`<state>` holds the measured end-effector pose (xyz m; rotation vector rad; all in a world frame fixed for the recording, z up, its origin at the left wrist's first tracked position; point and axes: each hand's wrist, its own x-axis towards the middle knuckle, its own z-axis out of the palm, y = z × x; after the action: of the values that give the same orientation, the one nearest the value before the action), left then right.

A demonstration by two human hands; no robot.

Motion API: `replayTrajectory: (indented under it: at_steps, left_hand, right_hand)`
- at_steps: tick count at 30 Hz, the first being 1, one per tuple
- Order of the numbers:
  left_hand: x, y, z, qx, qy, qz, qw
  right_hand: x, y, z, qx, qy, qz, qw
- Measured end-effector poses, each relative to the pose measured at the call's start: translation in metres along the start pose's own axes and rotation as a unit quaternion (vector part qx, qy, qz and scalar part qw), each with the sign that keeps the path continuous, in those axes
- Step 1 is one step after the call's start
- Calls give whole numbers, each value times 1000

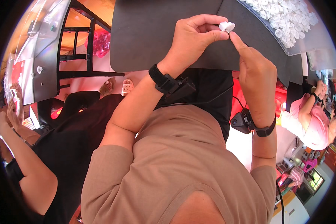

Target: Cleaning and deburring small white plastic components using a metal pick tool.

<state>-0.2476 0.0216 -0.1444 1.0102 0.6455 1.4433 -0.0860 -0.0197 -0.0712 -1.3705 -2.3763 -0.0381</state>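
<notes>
A small white plastic part (226,26) with a rounded disc-like end is pinched between the thumb and fingers of my left hand (193,41), above the dark table. My right hand (257,71) comes in from the right. Its index finger reaches out to the underside of the part, close to my left thumb tip. The other fingers of that hand are curled, and its thumb is hidden. Whatever my right fingertips hold is too small to make out.
A clear plastic bin (274,35) heaped with white round parts stands at the far right of the dark grey table (149,41). Black metal legs (89,48) and a pink plastic bag (100,43) are on the left. People sit on both sides; a cable runs across my lap.
</notes>
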Motion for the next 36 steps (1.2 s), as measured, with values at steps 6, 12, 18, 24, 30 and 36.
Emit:
replayTrajectory:
  at_steps: [6, 12, 18, 24, 30, 36]
  left_hand:
    - [-2, 2, 0, 56, 2, -19, 998]
    - [1, 7, -1, -32, -10, -24, 999]
    - [2, 4, -1, -77, -12, -40, 996]
    - [2, 3, -2, -79, -21, -35, 996]
    - [2, 2, -1, -81, -25, -24, 996]
    - [2, 3, 1, -76, -25, -17, 997]
  right_hand:
    - [-3, 0, 5, -29, 3, 2, 1000]
    - [0, 6, -6, 92, 47, 9, 995]
    - [0, 5, -10, 55, 42, 11, 998]
    - [2, 5, -8, 40, 51, -3, 998]
    - [4, 6, -7, 17, 43, -5, 999]
    - [5, 6, -9, 11, 34, -8, 999]
